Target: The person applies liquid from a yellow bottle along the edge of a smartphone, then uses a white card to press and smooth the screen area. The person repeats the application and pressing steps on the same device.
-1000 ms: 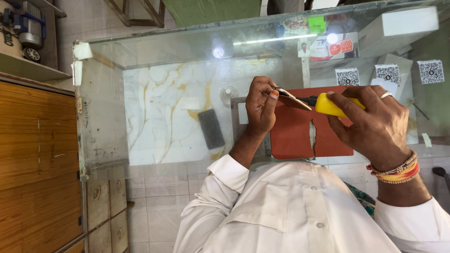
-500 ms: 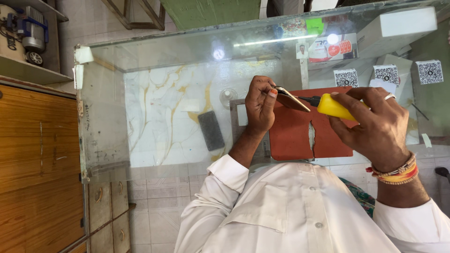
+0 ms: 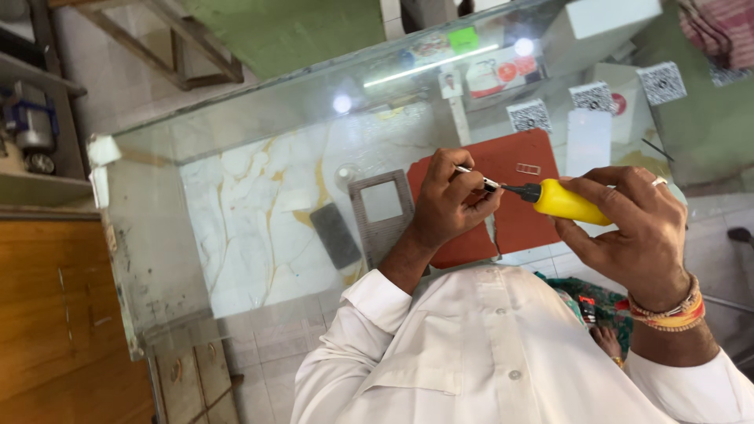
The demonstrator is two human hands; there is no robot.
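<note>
My right hand (image 3: 628, 228) grips the yellow handle of a small screwdriver (image 3: 561, 200), held level above a red work mat (image 3: 522, 224) on a glass counter (image 3: 236, 141). My left hand (image 3: 452, 204) pinches the tool's thin metal shaft near its black collar. Both hands hover over the mat's near edge. A small clear rectangular part (image 3: 528, 168) lies on the mat farther back.
Left of the mat lie a grey rectangular frame (image 3: 381, 208) and a dark flat slab (image 3: 335, 234). White boxes (image 3: 605, 23) and printed code cards (image 3: 530, 115) stand at the far right. A wooden cabinet (image 3: 47, 314) is at the left.
The screwdriver has dropped from a tilt to level, and my left fingers have closed tighter on its shaft. Both hands have moved slightly toward me over the mat.
</note>
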